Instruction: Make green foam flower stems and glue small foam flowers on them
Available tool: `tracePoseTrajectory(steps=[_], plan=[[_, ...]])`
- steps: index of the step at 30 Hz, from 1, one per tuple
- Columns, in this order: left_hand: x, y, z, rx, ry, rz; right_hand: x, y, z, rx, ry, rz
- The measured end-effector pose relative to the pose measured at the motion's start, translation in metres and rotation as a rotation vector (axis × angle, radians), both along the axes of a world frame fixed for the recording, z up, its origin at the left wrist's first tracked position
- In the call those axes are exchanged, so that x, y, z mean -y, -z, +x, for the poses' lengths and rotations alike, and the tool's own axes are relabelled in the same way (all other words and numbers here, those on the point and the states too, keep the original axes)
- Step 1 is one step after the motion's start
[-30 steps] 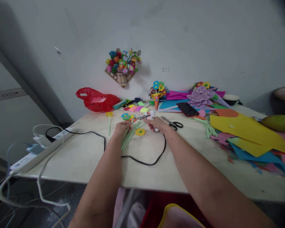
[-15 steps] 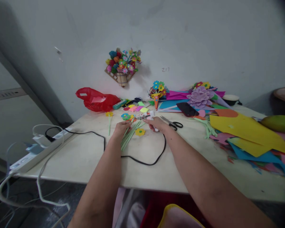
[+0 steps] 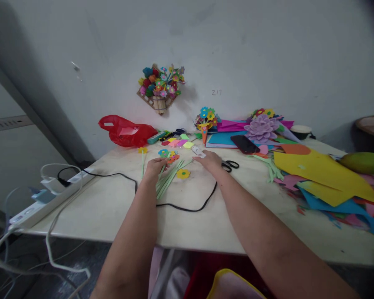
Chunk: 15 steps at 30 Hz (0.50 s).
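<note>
My left hand (image 3: 156, 167) is closed, with the fingers pinched on a thin pale green strip (image 3: 161, 173). Just right of it lies a loose bundle of similar green strips (image 3: 171, 179). Colourful flower cutouts (image 3: 164, 153) lie just beyond its fingertips, and a yellow flower with a green centre (image 3: 183, 173) rests between my hands. My right hand (image 3: 210, 161) is closed around a white glue gun (image 3: 198, 151), whose grip is mostly hidden. Black-handled scissors (image 3: 232, 164) lie right beside that hand. A yellow flower on a green stem (image 3: 142, 150) lies to the left.
A black cord (image 3: 187, 210) loops across the table in front. At the left edge sits a white power strip (image 3: 28, 214). A red plastic bag (image 3: 127, 132), a phone (image 3: 245, 144), a purple flower (image 3: 262, 128) and coloured sheets (image 3: 324, 170) lie around the back and right.
My right hand has turned and the glue gun has tilted, so its metal nozzle no longer shows by the strips. My left hand has shifted slightly left, away from it.
</note>
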<state>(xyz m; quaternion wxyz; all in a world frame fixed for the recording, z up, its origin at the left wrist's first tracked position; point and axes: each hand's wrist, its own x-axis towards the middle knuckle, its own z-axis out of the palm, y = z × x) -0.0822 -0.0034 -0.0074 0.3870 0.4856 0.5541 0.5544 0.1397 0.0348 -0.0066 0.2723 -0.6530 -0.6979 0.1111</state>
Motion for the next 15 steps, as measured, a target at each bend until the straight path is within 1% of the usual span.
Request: tracePoseTrajectory(steps=[3,7,12,15], plan=[[-0.0008,-0.0003,-0.0029,-0.001,0.004,0.016,0.003,-0.0004,0.0029,0.184,0.0,0.008],[-0.0021,0.0,-0.0054,-0.009,-0.021,0.037,0.0072,-0.001,0.0025,0.329,-0.029,-0.014],[-0.0035,0.0015,-0.005,0.004,-0.014,0.051,0.0074,0.001,0.0013,0.407,-0.038,-0.028],[-0.0018,0.0006,-0.0012,0.013,-0.001,0.041,0.0076,0.0,0.0008,0.432,-0.004,-0.058]])
